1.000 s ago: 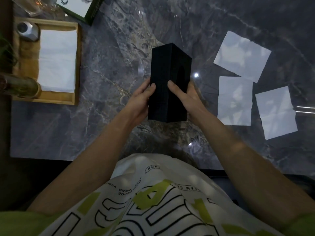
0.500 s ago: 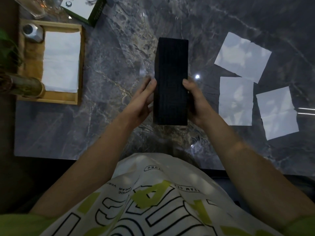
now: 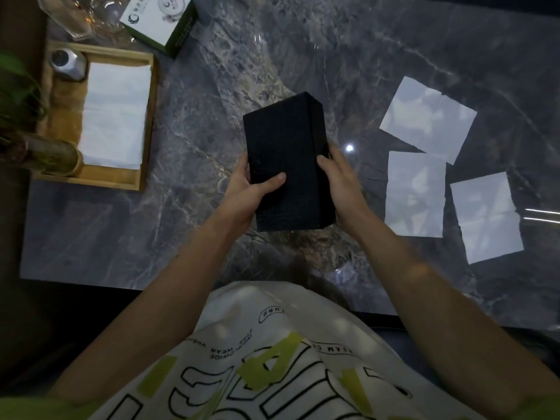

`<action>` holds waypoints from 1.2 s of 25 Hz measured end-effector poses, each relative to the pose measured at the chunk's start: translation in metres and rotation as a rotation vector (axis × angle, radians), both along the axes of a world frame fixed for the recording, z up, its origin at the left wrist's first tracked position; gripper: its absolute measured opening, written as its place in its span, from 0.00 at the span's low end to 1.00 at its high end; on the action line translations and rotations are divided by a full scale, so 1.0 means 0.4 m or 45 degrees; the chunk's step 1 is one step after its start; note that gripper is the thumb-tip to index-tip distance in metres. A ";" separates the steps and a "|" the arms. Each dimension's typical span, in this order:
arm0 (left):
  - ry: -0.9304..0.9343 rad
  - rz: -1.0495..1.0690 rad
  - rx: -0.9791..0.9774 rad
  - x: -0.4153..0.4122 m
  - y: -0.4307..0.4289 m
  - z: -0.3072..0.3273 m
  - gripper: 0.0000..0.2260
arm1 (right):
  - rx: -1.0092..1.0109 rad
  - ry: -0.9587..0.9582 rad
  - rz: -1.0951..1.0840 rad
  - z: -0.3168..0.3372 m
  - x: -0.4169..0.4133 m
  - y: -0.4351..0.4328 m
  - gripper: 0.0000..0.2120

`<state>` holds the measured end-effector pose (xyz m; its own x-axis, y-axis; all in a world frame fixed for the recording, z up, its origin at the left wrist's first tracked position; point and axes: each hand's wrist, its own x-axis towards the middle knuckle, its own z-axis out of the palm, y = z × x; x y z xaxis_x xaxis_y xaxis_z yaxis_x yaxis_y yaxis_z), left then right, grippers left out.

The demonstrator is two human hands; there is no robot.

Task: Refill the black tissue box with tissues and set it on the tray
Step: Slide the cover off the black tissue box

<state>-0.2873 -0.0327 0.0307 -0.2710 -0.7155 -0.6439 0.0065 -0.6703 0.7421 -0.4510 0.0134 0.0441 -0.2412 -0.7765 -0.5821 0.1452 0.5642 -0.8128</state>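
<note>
Three white tissues (image 3: 421, 194) flat on dark marbled counter (image 3: 197, 153), left hand (image 3: 247, 192) and right hand (image 3: 344, 184) gripping black tissue box (image 3: 288, 165) above it, wooden tray (image 3: 148, 122) holding folded tissues far left.

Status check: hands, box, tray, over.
Both hands, left and right, gripping black tissue box above the table. Three tissues loose at right. Tray partly occupied by white stack.

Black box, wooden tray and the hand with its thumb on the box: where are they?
black box (image 3: 285, 153), head view, middle of its broad dark face.
wooden tray (image 3: 150, 116), head view, its right rim.
left hand (image 3: 247, 192), head view, back of the hand.
</note>
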 end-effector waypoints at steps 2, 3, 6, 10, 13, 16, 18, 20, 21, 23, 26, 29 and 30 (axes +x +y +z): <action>-0.013 -0.028 -0.014 0.006 -0.004 0.000 0.27 | -0.041 0.105 0.038 0.001 0.008 0.000 0.20; -0.017 -0.046 -0.019 0.009 -0.005 -0.001 0.28 | -0.052 0.146 0.060 -0.004 0.009 0.002 0.22; -0.088 -0.108 -0.057 0.016 -0.010 -0.001 0.32 | 0.008 0.311 0.144 -0.041 0.007 0.010 0.27; -0.206 -0.172 -0.131 0.022 -0.014 -0.001 0.34 | 0.111 0.340 0.164 -0.059 0.016 0.016 0.21; -0.301 -0.207 -0.207 0.023 -0.014 -0.010 0.34 | 0.153 0.490 0.204 -0.067 0.032 0.012 0.17; -0.441 -0.270 -0.325 0.025 -0.010 -0.025 0.29 | 0.192 0.545 0.263 -0.076 0.042 0.012 0.17; -0.488 -0.285 -0.368 0.030 -0.009 -0.039 0.27 | 0.164 0.550 0.294 -0.071 0.048 0.015 0.21; -0.503 -0.309 -0.414 0.035 -0.005 -0.049 0.26 | 0.138 0.565 0.311 -0.065 0.052 0.015 0.25; -0.505 -0.311 -0.417 0.035 -0.003 -0.050 0.26 | 0.133 0.590 0.320 -0.064 0.055 0.013 0.26; -0.503 -0.251 -0.361 0.039 -0.003 -0.048 0.25 | 0.143 0.696 0.360 -0.063 0.065 0.002 0.30; -0.444 -0.074 -0.183 0.046 -0.015 -0.048 0.19 | 0.225 0.997 0.544 -0.046 0.089 -0.028 0.46; -0.352 0.028 -0.032 0.042 -0.035 -0.027 0.16 | 0.262 1.184 0.717 -0.030 0.120 -0.069 0.53; -0.328 0.079 0.031 0.040 -0.042 -0.018 0.16 | 0.269 1.202 0.754 -0.031 0.132 -0.080 0.54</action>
<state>-0.2711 -0.0495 0.0236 -0.0519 -0.7093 -0.7030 -0.1389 -0.6920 0.7084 -0.3980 -0.0187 0.0318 -0.2806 -0.8223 -0.4951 -0.8110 0.4790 -0.3360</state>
